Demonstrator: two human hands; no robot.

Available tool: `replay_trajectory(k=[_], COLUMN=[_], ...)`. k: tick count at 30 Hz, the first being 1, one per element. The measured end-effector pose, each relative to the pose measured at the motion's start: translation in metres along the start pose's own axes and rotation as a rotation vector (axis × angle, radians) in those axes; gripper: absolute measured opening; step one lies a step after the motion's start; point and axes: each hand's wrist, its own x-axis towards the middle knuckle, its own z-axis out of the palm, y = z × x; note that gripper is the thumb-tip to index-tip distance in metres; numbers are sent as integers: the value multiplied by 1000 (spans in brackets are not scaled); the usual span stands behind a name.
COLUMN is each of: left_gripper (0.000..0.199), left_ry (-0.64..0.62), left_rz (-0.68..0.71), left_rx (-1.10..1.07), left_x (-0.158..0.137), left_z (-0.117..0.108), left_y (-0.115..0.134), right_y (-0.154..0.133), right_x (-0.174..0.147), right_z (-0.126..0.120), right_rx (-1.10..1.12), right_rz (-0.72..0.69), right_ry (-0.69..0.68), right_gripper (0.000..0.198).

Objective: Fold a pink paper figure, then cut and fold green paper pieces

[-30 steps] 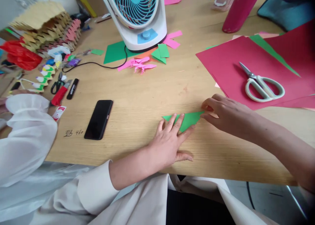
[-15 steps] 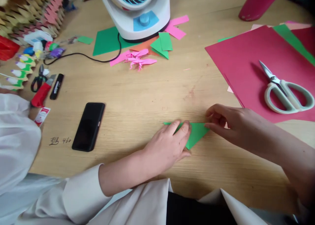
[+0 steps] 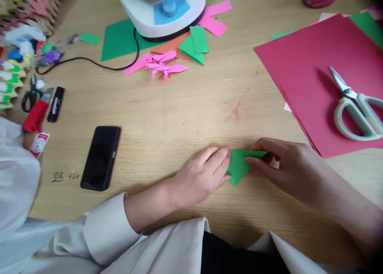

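A small folded piece of green paper [image 3: 238,167] lies between both hands, its lower corner pointing towards me. My left hand [image 3: 200,172] covers the left part of the paper, fingers together and closed on it, with the thumb tucked below. My right hand [image 3: 277,162] pinches the paper's right corner between thumb and index finger; the other fingers curl underneath, partly hidden. Scissors with pale handles [image 3: 359,110] rest on red paper sheets [image 3: 295,78] to the right of my right hand.
A black phone [image 3: 101,158] lies to the left. Farther back are pink folded-paper figures [image 3: 164,66], green paper pieces [image 3: 200,40] and a white appliance [image 3: 179,20] with a black cord. A red cutter [image 3: 36,116] and a black marker [image 3: 56,104] lie near another person's white sleeve [image 3: 14,166].
My right hand has gone from the paper's right tip to pinching that corner, which now looks slightly raised. My left fingers have drawn together on the paper. The camera view has shifted slightly.
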Motion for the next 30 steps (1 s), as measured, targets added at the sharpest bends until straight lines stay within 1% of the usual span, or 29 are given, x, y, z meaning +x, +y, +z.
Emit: replay_trajectory(k=[4,8,10,13,18,20,23,28,30], left_gripper=[32,25,22,22,20,20,18,19,19], left_ry=[28,96,126,118,78,78,91,86,90], left_rz=[49,12,-7,10,30,33,36,35,39], left_rx=[-16,-83,-102,-78,-41,-36,-35,-33,-35], left_x=[-2,0,1,3,5,5,6,5,5], left_z=[2,5,4,1,-3,-3,-2,-2,-2], left_y=[-6,-9,-10,-12,-13,-13,-13,-14,-14], right_y=[-5,-5,-4,-4,-7,-8,-8,-8,-8], right_x=[-2,-4,-5,-6,-5,-5,-6,-8,-9], right_z=[4,7,8,10,9,10,13,20,22], right_rx=[27,3,-32,-57,-23,-2,7,-2,3], right_rz=[-61,-146,-169,-171,-185,-194,-207,-305,-356], right_ry=[83,193,215,224,252,250,244,225,225], right_gripper=[17,16,15,14,12,11,15,9,11])
